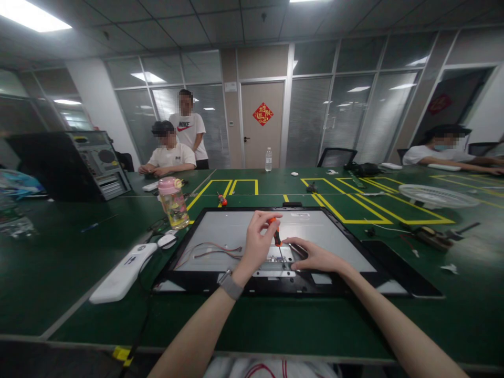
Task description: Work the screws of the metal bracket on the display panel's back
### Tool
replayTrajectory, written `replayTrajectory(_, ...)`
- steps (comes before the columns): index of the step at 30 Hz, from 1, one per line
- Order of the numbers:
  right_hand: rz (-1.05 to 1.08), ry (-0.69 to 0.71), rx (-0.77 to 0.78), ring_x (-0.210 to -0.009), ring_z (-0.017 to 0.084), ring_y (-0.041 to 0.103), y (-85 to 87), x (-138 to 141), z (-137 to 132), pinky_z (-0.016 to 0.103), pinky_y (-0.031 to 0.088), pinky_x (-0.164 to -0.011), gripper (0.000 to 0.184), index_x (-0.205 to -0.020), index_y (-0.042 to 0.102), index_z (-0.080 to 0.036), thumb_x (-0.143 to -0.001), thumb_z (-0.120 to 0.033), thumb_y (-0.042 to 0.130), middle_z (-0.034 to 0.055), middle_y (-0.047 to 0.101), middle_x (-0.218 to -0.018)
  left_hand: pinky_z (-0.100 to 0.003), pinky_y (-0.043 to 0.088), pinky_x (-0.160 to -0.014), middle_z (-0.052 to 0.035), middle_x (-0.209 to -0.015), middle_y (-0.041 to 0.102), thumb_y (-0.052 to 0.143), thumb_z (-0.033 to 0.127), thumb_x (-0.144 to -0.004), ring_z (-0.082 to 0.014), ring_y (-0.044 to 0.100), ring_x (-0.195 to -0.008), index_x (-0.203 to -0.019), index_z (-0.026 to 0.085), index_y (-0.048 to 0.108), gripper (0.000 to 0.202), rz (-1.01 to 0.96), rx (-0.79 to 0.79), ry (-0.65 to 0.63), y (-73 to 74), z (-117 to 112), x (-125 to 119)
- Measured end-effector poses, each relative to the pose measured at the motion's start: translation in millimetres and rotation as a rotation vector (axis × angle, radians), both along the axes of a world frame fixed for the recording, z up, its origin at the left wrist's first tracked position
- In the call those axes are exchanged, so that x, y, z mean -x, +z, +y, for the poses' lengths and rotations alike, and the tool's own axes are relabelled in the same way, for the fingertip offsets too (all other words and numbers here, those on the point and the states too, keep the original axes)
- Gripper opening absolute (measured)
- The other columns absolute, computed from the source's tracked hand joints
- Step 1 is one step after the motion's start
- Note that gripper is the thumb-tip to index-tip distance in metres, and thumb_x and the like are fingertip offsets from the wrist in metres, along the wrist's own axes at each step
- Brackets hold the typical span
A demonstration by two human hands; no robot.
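Note:
In my left hand [260, 239] is an orange and black screwdriver [277, 236], pinched near the top of its handle. It stands nearly upright, its shaft pointing down at a metal bracket strip [273, 273] on the back of a flat display panel [224, 228]. My right hand [315, 255] lies low over the panel to the right of the screwdriver, thumb and fingers apart around a small dark part [298, 252]; whether it presses on that part is unclear. Thin cables [212, 248] run across the panel's left half. The screwdriver's tip is too small to make out.
Left of the panel are a white power bank-like case [124, 273] with a black cable and a pink-lidded bottle [173, 203]. A computer tower [98, 165] stands farther left. A black slab [401, 268] lies at right, near a white round frame [437, 195]. Other people sit across the table.

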State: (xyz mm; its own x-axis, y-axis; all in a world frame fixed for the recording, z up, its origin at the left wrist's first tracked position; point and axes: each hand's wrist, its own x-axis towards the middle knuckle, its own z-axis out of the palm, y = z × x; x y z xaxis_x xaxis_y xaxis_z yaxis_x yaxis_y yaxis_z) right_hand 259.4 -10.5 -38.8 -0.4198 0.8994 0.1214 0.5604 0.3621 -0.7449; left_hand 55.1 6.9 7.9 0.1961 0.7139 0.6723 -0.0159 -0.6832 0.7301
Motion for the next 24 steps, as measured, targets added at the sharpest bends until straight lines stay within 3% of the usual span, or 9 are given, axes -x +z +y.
replayTrajectory(6, -0.025, -0.026, 0.007, -0.127, 0.030, 0.043, -5.0, -4.5, 3.1, 0.045, 0.026, -0.111, 0.070, -0.128, 0.052, -0.022, -0.066, -0.047, 0.074, 0.0085, 0.052, -0.133, -0.025, 0.047, -0.079, -0.0047, -0.096, 0.059, 0.042, 0.021, -0.092, -0.0134, 0.058, -0.089, -0.109, 0.019, 0.062, 0.026, -0.019, 0.019, -0.019, -1.6, 1.1, -0.2)
replayTrajectory(11, -0.050, -0.025, -0.003, -0.132, 0.030, 0.037, -7.5, -5.5, 5.3, 0.045, 0.018, -0.114, 0.070, -0.128, 0.052, -0.023, -0.067, -0.050, 0.072, 0.0075, 0.052, -0.134, -0.024, 0.047, -0.077, -0.0050, -0.097, 0.055, 0.054, 0.024, -0.086, -0.0144, 0.056, -0.091, -0.097, 0.020, 0.068, 0.017, 0.008, -0.030, 0.038, -2.1, -2.2, -1.8)
replayTrajectory(16, -0.087, -0.029, 0.043, -0.137, 0.031, 0.028, -3.0, -3.1, 3.2, 0.045, 0.012, -0.115, 0.073, -0.130, 0.049, -0.021, -0.068, -0.054, 0.069, 0.0084, 0.048, -0.139, -0.028, 0.048, -0.082, -0.0058, -0.099, 0.061, 0.047, 0.024, -0.090, -0.0150, 0.059, -0.090, -0.113, 0.020, 0.059, 0.026, -0.053, 0.041, -0.049, -5.0, -0.9, -3.1)
replayTrajectory(21, -0.108, -0.036, 0.053, -0.138, 0.033, 0.025, -0.6, -2.3, 1.1, 0.046, 0.014, -0.115, 0.075, -0.131, 0.048, -0.022, -0.068, -0.058, 0.067, 0.0077, 0.046, -0.140, -0.025, 0.048, -0.077, -0.0052, -0.095, 0.057, 0.055, 0.025, -0.086, -0.0149, 0.058, -0.087, -0.097, 0.020, 0.068, 0.018, -0.040, -0.003, -0.030, -3.3, 0.0, -2.2)
replayTrajectory(24, -0.110, -0.043, 0.054, -0.138, 0.033, 0.025, -0.4, -2.2, 0.4, 0.046, 0.015, -0.115, 0.075, -0.131, 0.048, -0.023, -0.068, -0.058, 0.067, 0.0079, 0.046, -0.140, -0.025, 0.048, -0.076, -0.0048, -0.093, 0.057, 0.055, 0.025, -0.086, -0.0140, 0.058, -0.084, -0.098, 0.019, 0.068, 0.019, -0.049, 0.014, -0.027, -2.2, 0.0, -2.0)
